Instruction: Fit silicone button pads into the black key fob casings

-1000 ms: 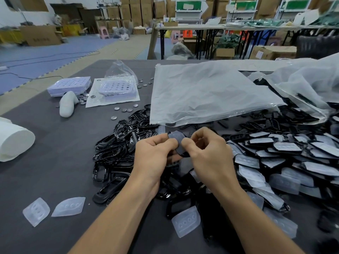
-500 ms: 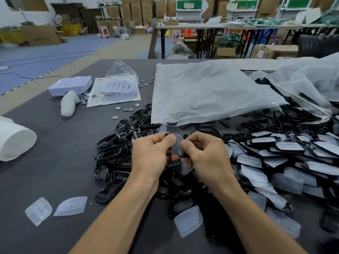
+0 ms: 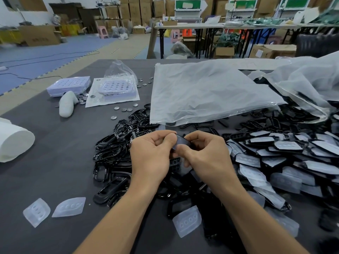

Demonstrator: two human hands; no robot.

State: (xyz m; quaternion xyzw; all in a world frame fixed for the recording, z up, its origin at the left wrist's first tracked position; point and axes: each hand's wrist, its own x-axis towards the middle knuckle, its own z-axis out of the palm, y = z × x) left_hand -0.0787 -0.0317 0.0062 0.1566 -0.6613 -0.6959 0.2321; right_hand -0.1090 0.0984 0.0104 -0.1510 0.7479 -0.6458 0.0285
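Both hands meet mid-frame above the black heap (image 3: 113,153): left hand (image 3: 152,154) and right hand (image 3: 205,154) pinch one key fob casing (image 3: 185,138) with a greyish button pad (image 3: 179,143) against it. Seating step, I'd say; next needs thumbs pressing its edges in evenly.

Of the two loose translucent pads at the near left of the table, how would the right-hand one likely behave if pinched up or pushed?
That silicone pad looks thin and translucent, so it is probably light and floppy, sagging from a pinch. It lies flat on the table, so a push would likely slide it rather than roll it.
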